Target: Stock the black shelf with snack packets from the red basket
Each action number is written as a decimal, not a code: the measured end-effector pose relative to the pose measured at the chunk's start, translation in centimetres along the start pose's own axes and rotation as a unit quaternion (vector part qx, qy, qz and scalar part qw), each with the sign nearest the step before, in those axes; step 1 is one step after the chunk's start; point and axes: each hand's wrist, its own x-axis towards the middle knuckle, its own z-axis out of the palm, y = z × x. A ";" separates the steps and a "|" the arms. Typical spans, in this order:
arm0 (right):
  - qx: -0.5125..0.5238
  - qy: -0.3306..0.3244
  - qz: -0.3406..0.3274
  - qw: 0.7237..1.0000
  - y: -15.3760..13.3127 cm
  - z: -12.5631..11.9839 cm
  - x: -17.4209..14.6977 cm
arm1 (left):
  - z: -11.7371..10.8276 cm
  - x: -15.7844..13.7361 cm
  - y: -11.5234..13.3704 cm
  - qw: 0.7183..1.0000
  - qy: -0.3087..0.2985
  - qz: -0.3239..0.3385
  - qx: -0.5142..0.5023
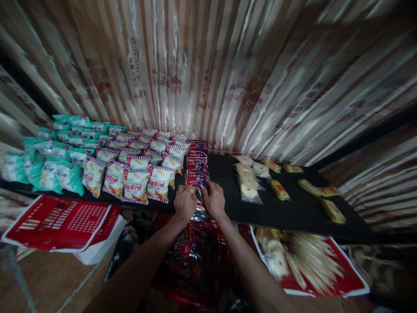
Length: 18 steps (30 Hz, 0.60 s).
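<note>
I look down on a long black shelf (286, 208) that runs across a dim nook, backed by glossy striped sheeting (208, 74) printed with faint red marks. On the shelf's left end lie teal snack bags (55, 169), then rows of white bags with red and blue striped edges (137, 174). A single column of red packets (197, 163) runs back from the front edge near the middle. Further right I see a line of clear packs with pale round cakes (248, 180) and a few scattered yellow-wrapped bars (280, 190). Below the shelf, on the left, a red tray with a white rim (58, 221) lies tilted; on the right a red tray holds long pale sticks (312, 261); between them a red basket (195, 261) sits under my arms.

My left hand (184, 203) and right hand (213, 199) are close together at the shelf's front edge, fingers curled in. Both pinch the nearest red packet (197, 179), which lies at the front of the column, just beside the striped bags. A shiny wrapper edge shows between my wrists.
</note>
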 end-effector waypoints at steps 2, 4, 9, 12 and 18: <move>-0.001 0.005 -0.001 1.000 0.1 0.3 -0.3 | 0.4 -0.1 -0.3 1.000 0.005 -0.001 0.009; 0.002 0.008 0.000 1.000 0.2 0.5 -0.5 | 0.7 -0.3 -0.5 1.000 0.010 0.002 0.010; 0.032 0.042 0.000 0.999 -0.1 -0.1 -0.8 | 0.6 -0.6 -0.7 0.998 0.056 0.011 -0.008; 0.089 0.104 -0.005 0.991 -0.4 -1.3 -2.2 | 0.0 -1.4 -1.3 0.993 0.109 0.010 -0.043; 0.280 0.160 0.128 0.938 -0.1 -2.9 -10.1 | 1.2 -7.0 -5.7 0.966 0.163 -0.008 -0.201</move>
